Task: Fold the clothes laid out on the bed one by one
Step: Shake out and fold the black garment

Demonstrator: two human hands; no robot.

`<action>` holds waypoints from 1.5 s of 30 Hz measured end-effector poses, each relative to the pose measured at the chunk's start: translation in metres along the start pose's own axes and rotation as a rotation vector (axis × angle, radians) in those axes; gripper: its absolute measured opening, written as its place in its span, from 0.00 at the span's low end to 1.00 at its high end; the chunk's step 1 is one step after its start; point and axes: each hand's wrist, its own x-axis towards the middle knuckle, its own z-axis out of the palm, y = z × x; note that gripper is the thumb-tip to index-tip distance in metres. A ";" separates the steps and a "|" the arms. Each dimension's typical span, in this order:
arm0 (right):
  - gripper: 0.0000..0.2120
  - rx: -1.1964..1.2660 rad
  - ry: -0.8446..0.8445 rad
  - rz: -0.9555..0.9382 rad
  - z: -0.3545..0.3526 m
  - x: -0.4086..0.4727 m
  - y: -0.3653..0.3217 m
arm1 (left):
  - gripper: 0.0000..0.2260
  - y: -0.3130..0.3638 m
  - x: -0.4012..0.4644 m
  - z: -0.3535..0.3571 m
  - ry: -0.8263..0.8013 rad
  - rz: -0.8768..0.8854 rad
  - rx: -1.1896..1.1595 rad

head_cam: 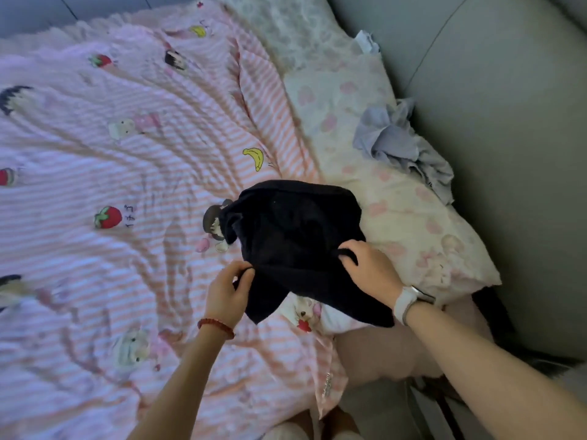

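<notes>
Head view: dark garment lifted at its near edge, limp cloth, two-point hold

Head view only. Dark garment [292, 230] sits near the right side of the bed [95, 154], partly over the striped pink cover and touching the edge of the pale pillow [397, 198]. Its near edge is raised; the far part rests on the bedding.

Left hand [228, 293]: fingers [244, 281] curled, pinching the near-left edge of the cloth. Right hand [368, 265]: fingers curled over a bunched fold at the near-right edge, gripping it. A flap hangs down between and below the two hands.

Handling, as a judgement: soft, light, no stiffness; it sags wherever unsupported and creases readily. Not fragile, not slippery against cotton bedding, so it should stay where laid. Best held at two spread points along one hem or at the shoulders, kept taut so the panel falls flat; a single-point grip would let it bunch. Garment type cannot be told from its crumpled outline.

Grey-blue crumpled garment [394, 144] lies on the pillow near the headboard, well apart from the hands, unfolded.
</notes>
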 end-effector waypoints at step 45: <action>0.13 -0.176 -0.338 -0.463 0.285 0.077 -0.395 | 0.13 -0.279 -0.020 -0.230 0.329 -0.760 -0.306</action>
